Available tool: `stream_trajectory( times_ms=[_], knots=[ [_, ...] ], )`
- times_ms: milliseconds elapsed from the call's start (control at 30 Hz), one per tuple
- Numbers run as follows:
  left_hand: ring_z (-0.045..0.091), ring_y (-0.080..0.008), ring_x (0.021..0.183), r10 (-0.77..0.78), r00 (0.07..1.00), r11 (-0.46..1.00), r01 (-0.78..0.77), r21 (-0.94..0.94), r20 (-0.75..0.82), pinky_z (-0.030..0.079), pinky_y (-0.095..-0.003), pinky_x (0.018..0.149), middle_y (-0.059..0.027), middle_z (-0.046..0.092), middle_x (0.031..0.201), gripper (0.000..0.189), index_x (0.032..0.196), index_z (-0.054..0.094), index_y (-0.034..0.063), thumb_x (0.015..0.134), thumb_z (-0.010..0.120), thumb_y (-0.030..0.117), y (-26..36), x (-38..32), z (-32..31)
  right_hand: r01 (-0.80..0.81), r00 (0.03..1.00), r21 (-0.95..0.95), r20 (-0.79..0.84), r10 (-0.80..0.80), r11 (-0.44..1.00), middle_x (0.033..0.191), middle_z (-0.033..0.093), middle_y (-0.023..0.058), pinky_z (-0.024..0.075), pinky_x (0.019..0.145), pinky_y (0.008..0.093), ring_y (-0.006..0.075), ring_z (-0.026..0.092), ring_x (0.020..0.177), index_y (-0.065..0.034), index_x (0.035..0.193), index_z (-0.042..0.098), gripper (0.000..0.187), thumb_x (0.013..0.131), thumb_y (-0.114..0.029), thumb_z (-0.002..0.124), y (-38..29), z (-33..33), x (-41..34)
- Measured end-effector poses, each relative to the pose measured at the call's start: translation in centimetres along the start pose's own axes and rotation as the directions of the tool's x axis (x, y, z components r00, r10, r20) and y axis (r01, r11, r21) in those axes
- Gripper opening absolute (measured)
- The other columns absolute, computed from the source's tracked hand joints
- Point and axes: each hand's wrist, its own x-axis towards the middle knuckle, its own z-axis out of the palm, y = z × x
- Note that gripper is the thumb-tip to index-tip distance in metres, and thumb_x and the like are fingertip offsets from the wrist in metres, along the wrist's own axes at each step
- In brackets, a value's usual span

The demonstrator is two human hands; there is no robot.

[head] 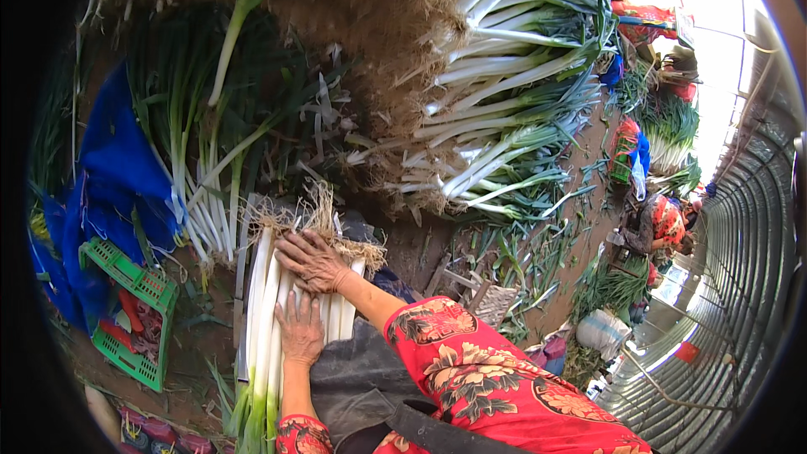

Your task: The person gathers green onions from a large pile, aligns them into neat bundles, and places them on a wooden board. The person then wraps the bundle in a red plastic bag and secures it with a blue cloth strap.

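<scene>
Several long white-stemmed green onions [268,309] lie side by side in front of me, roots towards the top and green leaves towards the bottom. My right hand [313,263] rests palm down across the stems just below the tangled roots [321,211], its fingers pointing left. Just below it, my left hand [300,331] lies flat on the same stems with the fingers slightly apart. Neither hand is closed around a stem. The palms and the undersides of the fingers are hidden. A dark apron [365,378] covers my lap beside the bunch.
A large pile of green onions [504,75] lies at the upper right, with more onions [208,214] at the left. A green plastic crate [129,359] stands beside blue sheeting [120,145]. Leaf scraps [523,258] litter the ground. A person [668,224] is farther off at the right.
</scene>
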Motion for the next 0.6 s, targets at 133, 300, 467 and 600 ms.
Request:
stream_trajectory(
  times_ms=[133,300,467,600],
  knots=[
    [0.025,-0.0389,0.130,0.003,1.000,1.000,-0.003,-0.017,-0.026,0.012,-0.0629,0.104,-0.0136,0.039,0.130,0.048,0.120,0.049,0.0069,0.076,0.058,0.023,0.2,-0.2,0.4,0.011,1.000,-0.001,0.020,-0.011,1.000,0.147,0.021,0.0076,0.0023,0.112,0.0448,0.0250,0.015,0.137,-0.0120,0.137,0.031,0.069,0.077,-0.042,0.048,-0.1,-0.1,-0.4],
    [0.019,-0.0376,0.132,-0.036,0.998,0.999,0.036,0.008,0.054,0.007,-0.0618,0.106,-0.0138,0.037,0.133,0.053,0.125,0.044,0.0081,0.077,0.058,0.025,0.5,0.0,0.0,0.021,1.000,0.034,-0.003,-0.021,0.999,0.147,0.020,0.0085,0.0014,0.112,0.0441,0.0252,0.014,0.138,-0.0116,0.137,0.030,0.068,0.078,-0.041,0.047,0.1,0.1,-0.4],
    [0.019,-0.0365,0.133,-0.041,0.999,0.999,0.041,0.007,0.007,0.007,-0.0601,0.107,-0.0140,0.037,0.133,0.054,0.125,0.044,0.0073,0.076,0.059,0.025,0.5,0.1,0.0,0.019,0.996,0.024,0.084,-0.021,1.000,0.146,0.023,0.0094,0.0034,0.111,0.0449,0.0270,0.017,0.136,-0.0107,0.138,0.029,0.073,0.075,-0.042,0.051,0.2,-0.5,0.1],
    [0.020,-0.0345,0.133,-0.047,0.999,0.998,0.048,0.030,-0.022,0.008,-0.0573,0.108,-0.0138,0.037,0.134,0.054,0.123,0.046,0.0056,0.075,0.060,0.023,0.9,0.4,-0.7,0.008,0.999,0.045,0.048,-0.010,0.999,0.147,0.022,0.0081,0.0003,0.112,0.0450,0.0270,0.015,0.137,-0.0108,0.138,0.028,0.070,0.079,-0.044,0.047,0.4,-0.8,0.2]
  ],
)
